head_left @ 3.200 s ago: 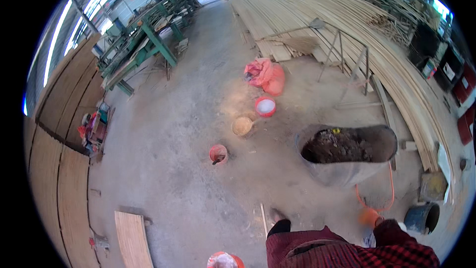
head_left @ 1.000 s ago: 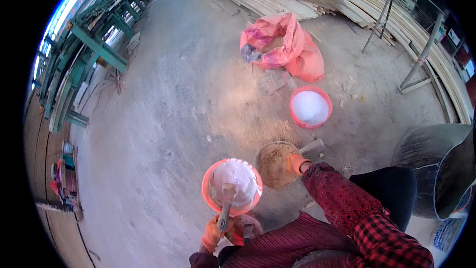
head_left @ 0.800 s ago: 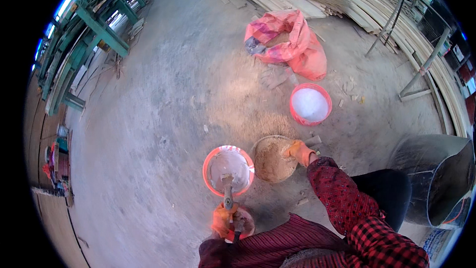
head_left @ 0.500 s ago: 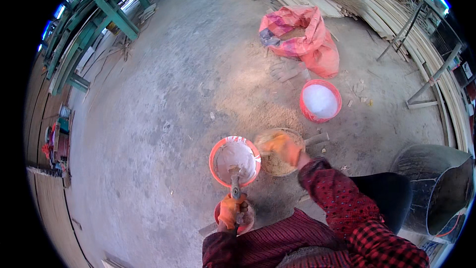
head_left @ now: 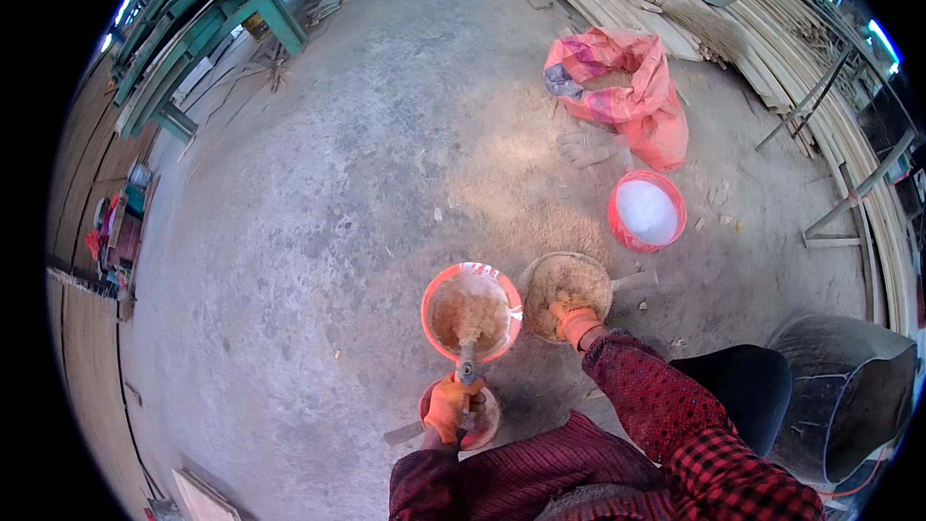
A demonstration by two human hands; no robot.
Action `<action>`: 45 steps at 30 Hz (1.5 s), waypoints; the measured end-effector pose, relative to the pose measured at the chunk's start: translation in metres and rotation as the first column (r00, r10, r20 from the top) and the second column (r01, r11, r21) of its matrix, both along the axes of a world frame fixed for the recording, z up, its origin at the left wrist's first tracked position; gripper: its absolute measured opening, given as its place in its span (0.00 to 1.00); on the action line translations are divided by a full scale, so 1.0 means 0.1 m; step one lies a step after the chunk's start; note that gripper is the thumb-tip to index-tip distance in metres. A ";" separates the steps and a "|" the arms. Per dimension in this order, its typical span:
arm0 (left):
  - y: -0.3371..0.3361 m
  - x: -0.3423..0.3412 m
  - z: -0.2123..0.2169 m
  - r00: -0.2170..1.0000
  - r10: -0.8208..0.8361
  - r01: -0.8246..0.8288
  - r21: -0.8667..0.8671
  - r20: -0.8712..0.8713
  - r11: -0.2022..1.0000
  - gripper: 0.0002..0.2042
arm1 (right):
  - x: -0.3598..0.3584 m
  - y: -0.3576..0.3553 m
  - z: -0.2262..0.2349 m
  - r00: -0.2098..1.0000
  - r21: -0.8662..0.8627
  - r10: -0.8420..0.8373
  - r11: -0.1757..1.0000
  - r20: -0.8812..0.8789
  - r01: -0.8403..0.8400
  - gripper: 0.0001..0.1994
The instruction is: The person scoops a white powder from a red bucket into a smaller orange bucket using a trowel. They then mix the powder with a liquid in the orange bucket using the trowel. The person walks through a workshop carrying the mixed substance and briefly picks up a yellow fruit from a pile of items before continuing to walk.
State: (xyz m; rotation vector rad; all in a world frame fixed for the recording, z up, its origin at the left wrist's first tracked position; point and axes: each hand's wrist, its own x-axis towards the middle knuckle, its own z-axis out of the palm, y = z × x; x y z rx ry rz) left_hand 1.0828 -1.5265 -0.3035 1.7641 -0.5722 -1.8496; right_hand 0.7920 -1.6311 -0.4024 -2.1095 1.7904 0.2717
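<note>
An orange bucket (head_left: 430,299) holding tan sawdust stands on the concrete floor in front of me. My left hand (head_left: 447,407), in an orange glove, grips the handle of a tool (head_left: 467,359) whose far end is sunk in that sawdust. Under this hand lies a small orange dish (head_left: 482,421). My right hand (head_left: 573,317), also gloved in orange, rests inside a dusty round basin (head_left: 552,275) of sawdust just right of the bucket.
A second orange bucket (head_left: 618,228) of white powder stands further right. An open pink sack (head_left: 660,125) of sawdust lies beyond it, with a glove beside. A dark tub (head_left: 847,388) sits at lower right. Long planks line the right side; green metal frames stand upper left.
The view has closed in on the buckets. The near bucket showed white contents before; tan sawdust covers them now. My right hand stays in the basin and my left keeps hold of the tool.
</note>
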 end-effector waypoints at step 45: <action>0.14 0.28 0.20 0.985 0.112 -0.120 -0.056 -0.130 0.991 0.12 | -0.19 -0.20 0.12 0.997 0.079 -0.008 0.997 0.071 0.002 0.20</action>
